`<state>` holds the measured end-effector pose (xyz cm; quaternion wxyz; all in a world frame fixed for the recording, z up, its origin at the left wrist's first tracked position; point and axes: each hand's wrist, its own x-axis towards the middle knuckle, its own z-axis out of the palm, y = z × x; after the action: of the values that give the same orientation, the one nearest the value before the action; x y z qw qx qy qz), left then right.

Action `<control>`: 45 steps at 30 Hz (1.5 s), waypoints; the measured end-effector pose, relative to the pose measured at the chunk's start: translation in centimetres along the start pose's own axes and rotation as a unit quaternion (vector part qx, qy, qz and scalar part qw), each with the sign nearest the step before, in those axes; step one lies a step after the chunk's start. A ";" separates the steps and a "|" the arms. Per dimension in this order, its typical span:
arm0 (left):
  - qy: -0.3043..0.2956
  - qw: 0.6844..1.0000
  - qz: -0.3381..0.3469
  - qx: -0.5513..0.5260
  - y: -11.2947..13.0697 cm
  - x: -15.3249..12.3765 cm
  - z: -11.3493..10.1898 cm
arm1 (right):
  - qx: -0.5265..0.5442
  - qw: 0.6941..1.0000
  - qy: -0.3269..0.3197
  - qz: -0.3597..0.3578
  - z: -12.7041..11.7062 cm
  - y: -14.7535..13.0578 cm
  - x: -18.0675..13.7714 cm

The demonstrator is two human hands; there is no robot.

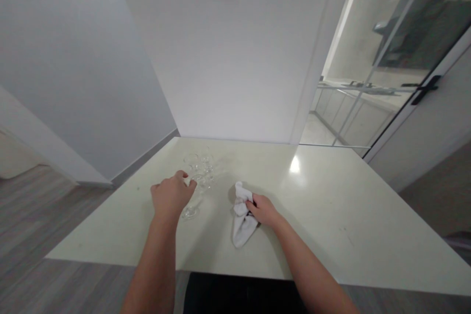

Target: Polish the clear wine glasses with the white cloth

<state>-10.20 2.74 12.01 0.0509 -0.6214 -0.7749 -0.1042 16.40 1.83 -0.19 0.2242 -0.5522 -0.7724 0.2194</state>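
My left hand (172,194) is over the left part of the table, thumb and forefinger apart. Close to its fingertips is the rim of a clear stemmed glass, whose foot (189,212) shows on the table below; I cannot tell whether the thumb touches it. More clear glasses (198,161) stand just behind, their outlines faint and overlapping. In my right hand (264,209) is a crumpled white cloth (243,228), pinched between thumb and fingers. The cloth hangs or lies low over the middle of the table, with a dark patch by the fingers.
The glossy pale table (331,235) meets a white wall (235,68) at its far edge. To the right is a glazed door with a black handle (427,89). Grey wood-look flooring (29,216) shows on the left.
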 end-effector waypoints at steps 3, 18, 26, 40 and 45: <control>0.018 1.000 0.011 -0.016 -0.2 -0.4 0.4 | -0.004 1.000 0.001 0.006 0.0 0.0 0.0; 0.058 0.996 0.054 -0.030 0.2 -2.0 0.8 | -0.011 1.000 0.006 0.013 0.1 0.2 -0.1; 0.036 0.998 0.042 -0.028 0.4 -2.1 0.1 | 0.007 1.000 -0.001 0.014 -0.1 0.2 -0.1; 0.059 0.998 0.020 -0.029 0.4 -1.4 -0.7 | 0.015 1.000 -0.007 0.021 -0.3 0.0 -0.1; 0.051 0.998 0.015 -0.021 0.7 -1.3 -0.9 | 0.019 0.999 -0.010 0.025 -0.4 -0.2 -0.2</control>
<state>-9.28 1.41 12.72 0.0791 -0.6275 -0.7597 -0.1515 16.56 1.66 0.27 0.2210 -0.5646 -0.7566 0.2448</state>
